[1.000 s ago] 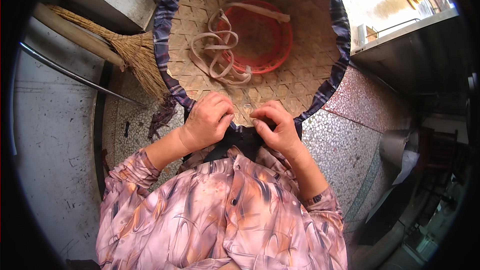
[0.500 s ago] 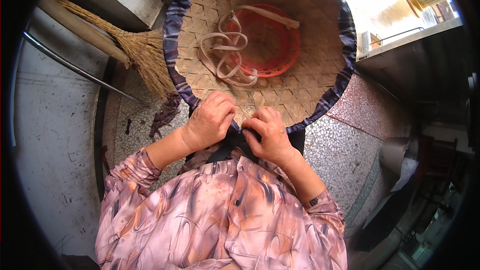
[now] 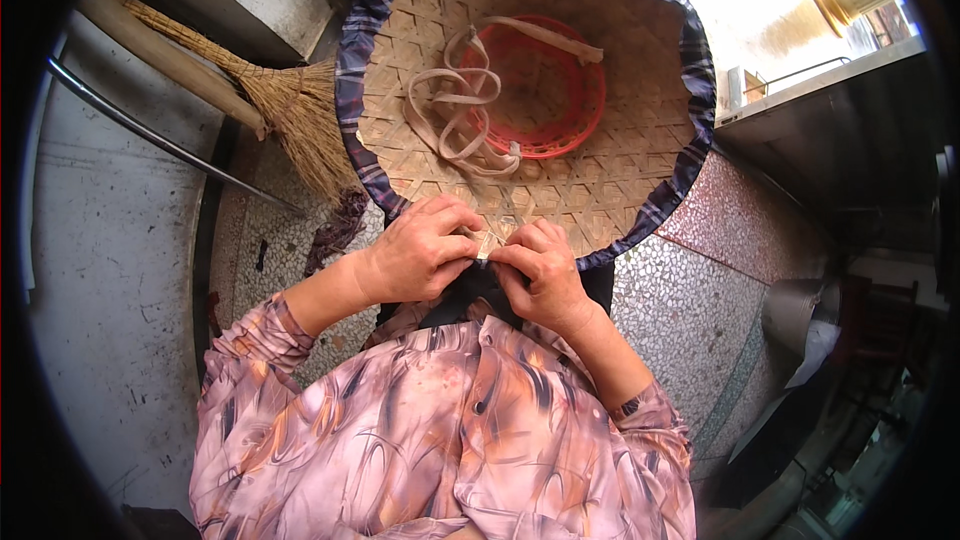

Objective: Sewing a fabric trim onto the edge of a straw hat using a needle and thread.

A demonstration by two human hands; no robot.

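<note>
A round, shallow basket (image 3: 560,195) of woven bamboo leans toward me, its rim bound in dark plaid cloth edging (image 3: 365,165). My left hand (image 3: 425,248) is closed at the near rim, thumb and fingers pinching the edging. Just to its right my right hand (image 3: 545,275) pinches the rim too, its thumb beneath. A narrow gap between the fingertips shows pale weave. Exactly what lies under the fingers is partly hidden. Inside the basket sit a red plastic basket (image 3: 597,105) and a loosely looped, pale flat elastic band (image 3: 470,95), one end of it lying across the red basket.
On the left, a straw broom (image 3: 300,120) leans by a wooden pole (image 3: 170,65) and a curved metal bar (image 3: 165,145). A dark, crumpled bundle (image 3: 338,228) lies on the speckled floor (image 3: 680,310). A grey bin-like container (image 3: 793,315) stands at right.
The basket has shifted slightly right and down. My left hand has turned, its fingers now nearer the rim's edge, and a small gap shows between both hands' fingertips.
</note>
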